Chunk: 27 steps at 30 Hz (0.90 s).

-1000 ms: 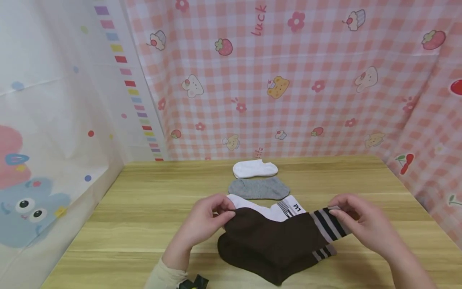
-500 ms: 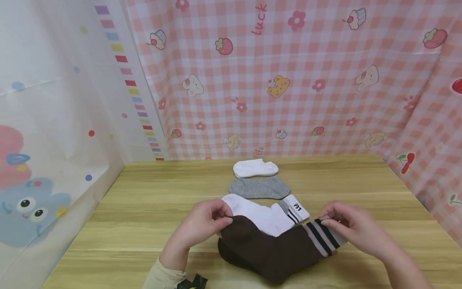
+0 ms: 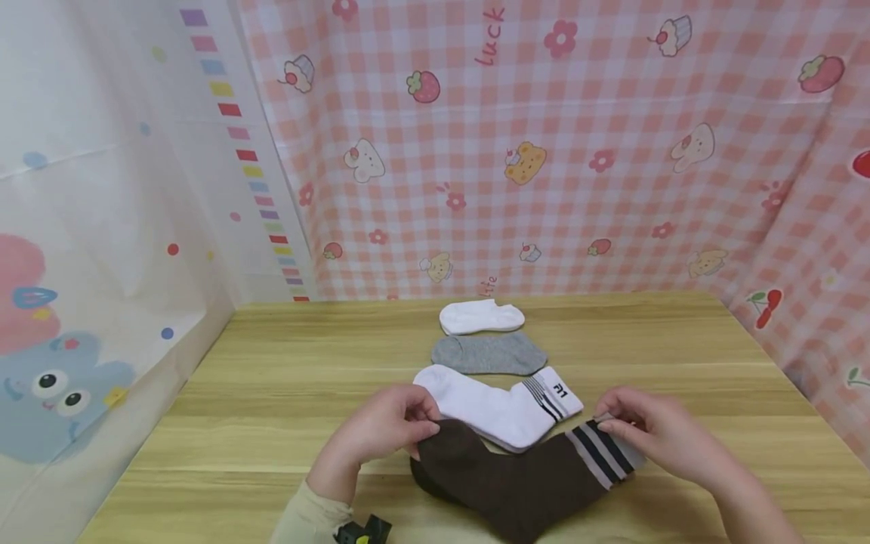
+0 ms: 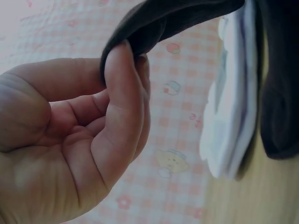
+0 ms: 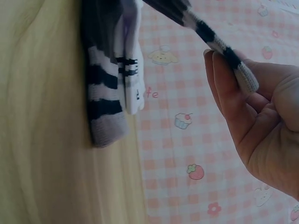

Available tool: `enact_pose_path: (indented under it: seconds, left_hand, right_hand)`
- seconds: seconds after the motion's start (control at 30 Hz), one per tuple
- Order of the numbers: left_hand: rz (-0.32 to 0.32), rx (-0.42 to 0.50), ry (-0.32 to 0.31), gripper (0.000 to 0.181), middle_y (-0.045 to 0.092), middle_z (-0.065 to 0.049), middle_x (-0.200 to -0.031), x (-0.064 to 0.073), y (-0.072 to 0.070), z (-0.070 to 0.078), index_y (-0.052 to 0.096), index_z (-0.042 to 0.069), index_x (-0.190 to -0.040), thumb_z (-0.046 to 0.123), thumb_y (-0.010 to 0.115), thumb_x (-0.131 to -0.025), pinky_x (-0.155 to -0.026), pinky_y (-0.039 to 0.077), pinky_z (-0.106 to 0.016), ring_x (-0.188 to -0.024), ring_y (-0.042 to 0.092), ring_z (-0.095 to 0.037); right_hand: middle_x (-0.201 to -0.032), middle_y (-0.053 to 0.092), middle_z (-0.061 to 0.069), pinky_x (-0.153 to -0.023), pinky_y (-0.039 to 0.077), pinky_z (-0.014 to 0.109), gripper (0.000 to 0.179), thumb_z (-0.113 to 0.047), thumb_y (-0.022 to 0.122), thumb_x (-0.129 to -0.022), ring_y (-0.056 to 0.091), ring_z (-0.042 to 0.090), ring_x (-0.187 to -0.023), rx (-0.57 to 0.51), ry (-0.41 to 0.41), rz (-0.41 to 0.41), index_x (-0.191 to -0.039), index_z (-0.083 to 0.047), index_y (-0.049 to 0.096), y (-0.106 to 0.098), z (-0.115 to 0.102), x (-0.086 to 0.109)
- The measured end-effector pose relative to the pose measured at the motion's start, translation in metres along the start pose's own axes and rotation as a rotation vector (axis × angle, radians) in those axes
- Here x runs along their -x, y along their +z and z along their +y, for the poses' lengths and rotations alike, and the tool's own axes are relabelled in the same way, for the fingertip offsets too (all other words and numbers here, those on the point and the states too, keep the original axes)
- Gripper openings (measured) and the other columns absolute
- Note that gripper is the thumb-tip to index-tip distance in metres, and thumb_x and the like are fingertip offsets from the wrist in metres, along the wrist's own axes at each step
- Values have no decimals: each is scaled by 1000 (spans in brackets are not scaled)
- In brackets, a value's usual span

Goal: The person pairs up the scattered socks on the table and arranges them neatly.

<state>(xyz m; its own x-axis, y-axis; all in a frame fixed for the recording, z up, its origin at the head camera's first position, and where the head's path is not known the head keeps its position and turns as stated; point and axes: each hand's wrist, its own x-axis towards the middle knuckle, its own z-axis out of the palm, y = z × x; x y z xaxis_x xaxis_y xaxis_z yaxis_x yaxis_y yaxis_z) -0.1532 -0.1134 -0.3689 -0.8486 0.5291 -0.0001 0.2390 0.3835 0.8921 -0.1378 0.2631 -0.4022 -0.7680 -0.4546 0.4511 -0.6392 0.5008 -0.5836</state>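
Note:
A dark brown sock (image 3: 510, 483) with a grey-and-black striped cuff is stretched between both hands over the table. My left hand (image 3: 387, 423) pinches its toe end between thumb and fingers. At the cuff, my right hand (image 3: 659, 434) pinches the upper edge. A second brown sock (image 5: 103, 70) of the same pattern lies underneath, mostly covered in the head view; both wrist views show a gap between the two. Just beyond them lies a white sock (image 3: 476, 400) with black stripes and lettering at its cuff.
Farther back on the wooden table (image 3: 306, 393) lie a grey sock (image 3: 485, 355) and a low-cut white sock (image 3: 481, 317), in a row with the others. A pink checked cloth (image 3: 435, 196) hangs behind the table, and a white printed cloth (image 3: 102, 211) hangs at the left.
Both hands have lowered the brown sock toward the near edge, so it now covers more of the matching sock below. More of the striped white sock shows.

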Motion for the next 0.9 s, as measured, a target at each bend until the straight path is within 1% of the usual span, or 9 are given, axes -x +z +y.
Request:
enact_pose_path:
  seconds: [0.13,0.2,0.37,0.63,0.9]
  left_hand:
    - [-22,-8,-45,6,57,-2,-72,-3,-1,-7,61,-2,-88,-4,66,-88,-56,57,-47,-51,61,-15]
    - [-27,-12,-56,6,57,-2,-72,-5,-1,-10,61,-2,-87,-5,66,-88,-56,57,-48,-52,61,-14]
    - [-40,-13,-63,7,57,-2,-71,-7,0,-14,60,-2,-86,-7,65,-87,-57,57,-50,-52,59,-13]
    - [-68,-18,-59,11,59,-3,-72,-6,-1,-17,58,0,-85,-9,65,-86,-55,58,-43,-54,61,-15]
    - [-59,-54,-64,13,58,-2,-70,-6,-3,-20,57,-1,-83,-10,65,-85,-55,58,-44,-54,61,-15]
  right_hand:
    - [-83,62,-16,-59,48,20,27,3,74,-83,57,0,-72,17,20,-5,-92,-20,63,2,3,0]
    - [-83,62,-17,-60,48,20,26,2,74,-84,58,0,-73,26,33,-9,-92,-20,63,3,5,0]
    - [-85,63,-16,-61,50,22,23,1,73,-86,58,-1,-75,51,56,-25,-93,-19,63,2,9,-1]
    - [-85,64,-15,-61,50,23,23,1,74,-85,58,-2,-76,68,55,-37,-91,-18,64,2,16,-1]
    - [-84,64,-16,-61,50,24,21,0,74,-84,59,-3,-76,83,65,-57,-91,-18,64,1,19,-1]
